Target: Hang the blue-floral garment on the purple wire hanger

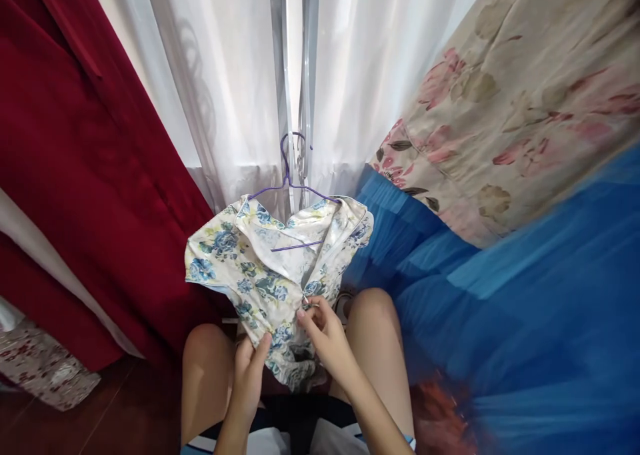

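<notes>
A white garment with blue flowers (260,268) hangs on a purple wire hanger (293,188) in front of me, over my bare knees. My left hand (250,368) grips the garment's lower edge between thumb and fingers. My right hand (323,331) pinches a small fastener at the garment's front opening, just right of the left hand. The hanger's hook rests against a pale vertical pole between the sheer curtains.
A dark red curtain (75,161) hangs at the left beside white sheer curtains (225,75). A blue cloth (525,308) and a beige flowered fabric (525,95) fill the right. A patterned cloth (45,368) lies on the dark wooden floor at lower left.
</notes>
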A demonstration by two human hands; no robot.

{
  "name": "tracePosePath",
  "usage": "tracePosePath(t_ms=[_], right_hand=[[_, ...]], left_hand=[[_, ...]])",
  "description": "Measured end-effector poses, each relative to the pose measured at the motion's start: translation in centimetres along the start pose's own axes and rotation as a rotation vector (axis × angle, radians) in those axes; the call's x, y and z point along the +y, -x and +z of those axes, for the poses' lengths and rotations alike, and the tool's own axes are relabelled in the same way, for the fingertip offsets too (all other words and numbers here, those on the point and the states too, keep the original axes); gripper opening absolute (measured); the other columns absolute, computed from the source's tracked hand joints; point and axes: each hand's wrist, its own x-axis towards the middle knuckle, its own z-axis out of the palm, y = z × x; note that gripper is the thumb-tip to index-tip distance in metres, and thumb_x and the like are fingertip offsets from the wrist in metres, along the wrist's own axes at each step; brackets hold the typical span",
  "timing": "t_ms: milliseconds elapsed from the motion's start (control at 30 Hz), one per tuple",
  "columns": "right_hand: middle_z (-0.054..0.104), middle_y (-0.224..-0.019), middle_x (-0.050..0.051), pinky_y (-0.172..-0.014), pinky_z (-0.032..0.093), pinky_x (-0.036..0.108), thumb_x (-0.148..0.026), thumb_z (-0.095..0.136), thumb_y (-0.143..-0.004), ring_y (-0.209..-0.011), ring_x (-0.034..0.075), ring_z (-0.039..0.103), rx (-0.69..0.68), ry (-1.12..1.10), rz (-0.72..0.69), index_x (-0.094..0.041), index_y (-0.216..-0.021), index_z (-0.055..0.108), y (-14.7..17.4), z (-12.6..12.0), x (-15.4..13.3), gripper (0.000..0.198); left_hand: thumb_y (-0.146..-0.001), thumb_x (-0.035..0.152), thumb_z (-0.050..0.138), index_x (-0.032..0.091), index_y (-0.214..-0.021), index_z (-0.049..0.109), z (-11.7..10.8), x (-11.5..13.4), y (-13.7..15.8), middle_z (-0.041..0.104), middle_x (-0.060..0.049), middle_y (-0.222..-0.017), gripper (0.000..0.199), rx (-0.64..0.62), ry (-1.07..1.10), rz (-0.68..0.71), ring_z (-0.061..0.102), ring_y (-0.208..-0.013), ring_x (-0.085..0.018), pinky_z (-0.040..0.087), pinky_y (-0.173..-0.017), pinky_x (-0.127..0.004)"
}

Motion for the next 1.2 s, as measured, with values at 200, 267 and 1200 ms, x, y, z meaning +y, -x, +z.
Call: tracePosePath(t_ms=[200,267,1200], right_hand=[[0.046,-0.061,-0.003,-0.057,0.033,0.026,-0.048,0.048,-0.096,-0.058,0.013,0.043,-0.05,-0.009,-0.039,-0.02,-0.072,0.048,-1.3,0.5,-1.3,0.037],[0.042,-0.057,-0.004,-0.054,0.029,0.025,-0.046,0.051,-0.094,-0.055,0.012,0.038,-0.055,-0.065,-0.01,-0.02,-0.068,0.047,-1.0,0.6,-1.4,0.037],[0.049,-0.041,-0.002,-0.056,0.038,0.023,-0.031,0.063,-0.084,-0.051,0.011,0.051,0.011,-0.159,-0.32,-0.016,-0.052,0.058,-11.7,1.5,-17.2,0.035]], left_hand=[[-0.077,0.047,0.074,0.02,-0.117,0.065,-0.5,-1.2,-0.4,0.066,-0.011,-0.125,0.049,-0.077,0.023,-0.003,0.055,-0.126,-0.031,0.043,-0.108,-0.039],[-0.08,0.044,0.071,0.022,-0.122,0.059,-0.8,-1.3,-0.8,0.063,-0.01,-0.128,0.049,0.08,-0.017,0.128,0.055,-0.125,-0.031,0.042,-0.107,-0.042],[-0.083,0.008,0.05,0.02,-0.098,0.064,8.1,3.7,-0.5,0.069,-0.01,-0.103,0.023,-0.551,-1.268,0.694,0.066,-0.081,-0.024,0.044,-0.067,-0.032]])
